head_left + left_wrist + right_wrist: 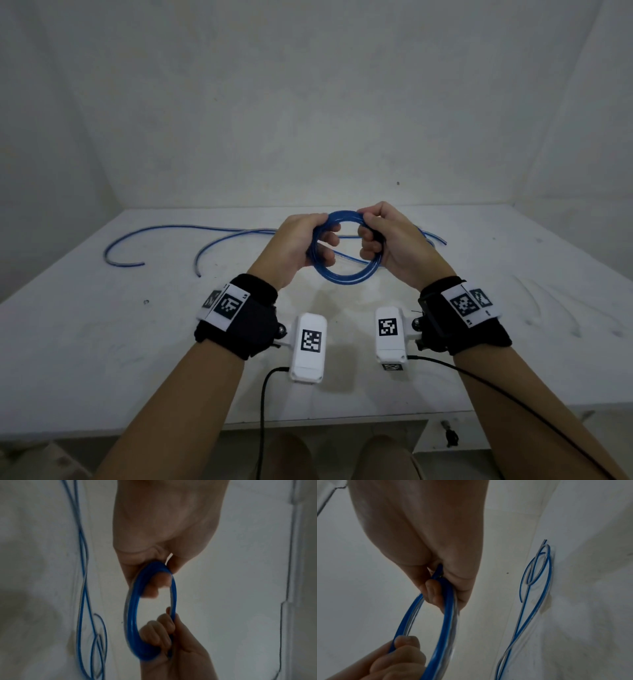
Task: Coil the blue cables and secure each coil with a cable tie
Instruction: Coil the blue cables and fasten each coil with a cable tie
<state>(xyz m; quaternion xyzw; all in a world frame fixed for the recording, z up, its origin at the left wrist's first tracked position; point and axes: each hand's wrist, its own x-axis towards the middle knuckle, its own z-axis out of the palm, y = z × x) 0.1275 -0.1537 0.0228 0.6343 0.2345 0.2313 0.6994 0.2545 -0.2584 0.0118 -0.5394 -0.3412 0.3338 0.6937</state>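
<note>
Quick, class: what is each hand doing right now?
Left hand: closed, gripping the left side of the blue coil.
Right hand: closed, gripping the coil's right side.

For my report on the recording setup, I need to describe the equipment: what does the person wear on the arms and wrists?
Both forearms are bare. Each wrist has a black wrist wrap with a white band carrying square black-and-white markers. A white box-shaped camera unit with its own marker is mounted beside each wrist, and a thin black cable runs from each unit back toward the body.
</note>
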